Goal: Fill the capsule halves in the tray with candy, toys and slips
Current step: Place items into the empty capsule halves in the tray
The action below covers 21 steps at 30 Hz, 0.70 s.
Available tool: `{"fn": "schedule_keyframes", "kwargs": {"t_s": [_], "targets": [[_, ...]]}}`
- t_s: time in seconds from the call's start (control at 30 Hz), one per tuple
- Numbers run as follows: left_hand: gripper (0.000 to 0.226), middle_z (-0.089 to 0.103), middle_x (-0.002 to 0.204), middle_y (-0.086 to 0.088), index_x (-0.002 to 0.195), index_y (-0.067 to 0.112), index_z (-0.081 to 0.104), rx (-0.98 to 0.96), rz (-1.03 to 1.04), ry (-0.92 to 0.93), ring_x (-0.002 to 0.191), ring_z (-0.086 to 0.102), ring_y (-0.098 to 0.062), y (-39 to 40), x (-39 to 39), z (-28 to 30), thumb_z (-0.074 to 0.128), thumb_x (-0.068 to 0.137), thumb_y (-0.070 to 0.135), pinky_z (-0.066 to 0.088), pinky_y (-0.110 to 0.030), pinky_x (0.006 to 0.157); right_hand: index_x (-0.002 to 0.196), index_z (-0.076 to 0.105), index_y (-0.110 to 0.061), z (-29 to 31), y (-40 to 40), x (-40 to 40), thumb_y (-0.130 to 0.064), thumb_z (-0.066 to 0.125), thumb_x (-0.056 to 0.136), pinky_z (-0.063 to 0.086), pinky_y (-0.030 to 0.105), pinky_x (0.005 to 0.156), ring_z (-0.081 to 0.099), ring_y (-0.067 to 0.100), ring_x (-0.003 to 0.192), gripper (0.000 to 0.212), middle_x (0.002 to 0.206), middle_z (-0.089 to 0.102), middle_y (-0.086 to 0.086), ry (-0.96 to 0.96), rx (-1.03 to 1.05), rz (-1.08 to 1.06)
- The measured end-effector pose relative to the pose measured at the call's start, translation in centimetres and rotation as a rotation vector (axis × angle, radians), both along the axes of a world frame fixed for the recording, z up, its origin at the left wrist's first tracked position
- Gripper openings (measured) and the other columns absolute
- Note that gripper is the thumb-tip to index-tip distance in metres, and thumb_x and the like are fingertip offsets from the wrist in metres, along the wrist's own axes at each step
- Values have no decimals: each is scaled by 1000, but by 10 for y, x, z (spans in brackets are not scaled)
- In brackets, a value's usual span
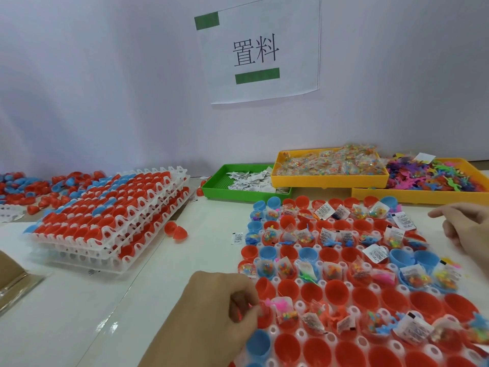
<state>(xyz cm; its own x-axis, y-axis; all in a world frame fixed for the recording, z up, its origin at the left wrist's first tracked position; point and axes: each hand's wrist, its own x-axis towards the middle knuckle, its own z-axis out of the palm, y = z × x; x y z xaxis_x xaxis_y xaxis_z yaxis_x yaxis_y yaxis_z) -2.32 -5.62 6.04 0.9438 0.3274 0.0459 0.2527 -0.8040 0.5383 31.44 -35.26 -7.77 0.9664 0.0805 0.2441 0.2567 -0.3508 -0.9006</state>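
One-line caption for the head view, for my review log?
Left hand pinches a pink toy over a red capsule half in the tray; right hand hovers open.

A plain pale wall [105,88] rises straight from the far edge of a glossy white worktop [87,308], lit softly and evenly. A white paper sign [260,49] with two black characters and two green bars hangs on the wall above the worktop's far edge.
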Motion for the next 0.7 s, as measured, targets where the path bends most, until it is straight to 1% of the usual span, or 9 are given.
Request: {"fn": "schedule_keyframes", "kwargs": {"t_s": [0.07, 0.13, 0.27, 0.4, 0.47, 0.6, 0.7], "targets": [[10, 68, 61, 13, 69, 23, 73, -47, 9, -67, 59, 63, -2, 6, -2, -3, 75, 76, 17, 43, -8, 53, 93, 74, -26, 4, 1, 1, -50, 46, 84, 32, 7, 35, 43, 2, 39, 38, 53, 57, 0, 6, 18, 28], [11, 69, 61, 15, 68, 24, 73, -66, -2, -54, 59, 63, 0, 9, -1, -6, 75, 76, 16, 44, -7, 53, 94, 74, -26, 2, 1, 5, -49, 46, 84, 31, 8, 35, 43, 2, 39, 37, 53, 56, 0, -1, 5, 12], [10, 71, 67, 6, 72, 23, 73, -62, -14, -32, 64, 64, -3, 8, 1, -12, 74, 78, 16, 46, -9, 55, 96, 74, -25, -2, -1, 8, -48, 47, 86, 32, 8, 36, 43, 3, 39, 36, 54, 57, 1, -2, -8, 4], [7, 71, 70, 2, 75, 21, 71, -4, -10, -18, 69, 65, -8, 7, 3, -16, 71, 80, 16, 49, -10, 60, 96, 74, -26, -3, -2, 8, -49, 47, 86, 32, 8, 36, 43, 3, 39, 37, 54, 57, 0, 7, -6, 13], [10, 70, 67, 2, 72, 21, 70, 18, -21, -27, 67, 64, -10, 8, 2, -16, 71, 78, 13, 48, -11, 59, 95, 74, -26, -2, -2, 8, -50, 46, 85, 33, 7, 36, 43, 2, 39, 38, 54, 57, 0, 12, -3, 8], [18, 63, 55, 7, 64, 25, 66, 53, 6, -67, 59, 61, -9, 11, 1, -13, 71, 72, 10, 44, -10, 54, 95, 74, -26, -1, -1, 7, -51, 47, 85, 32, 7, 36, 43, 2, 38, 38, 54, 57, 0, 9, 11, 9], [22, 61, 56, 8, 65, 30, 60, 74, -31, -27, 59, 61, -8, 9, 2, -11, 69, 73, 11, 45, -11, 56, 95, 74, -26, -2, 0, 8, -50, 47, 85, 32, 7, 37, 42, 2, 38, 38, 53, 57, 0, 10, 10, 9]]}}
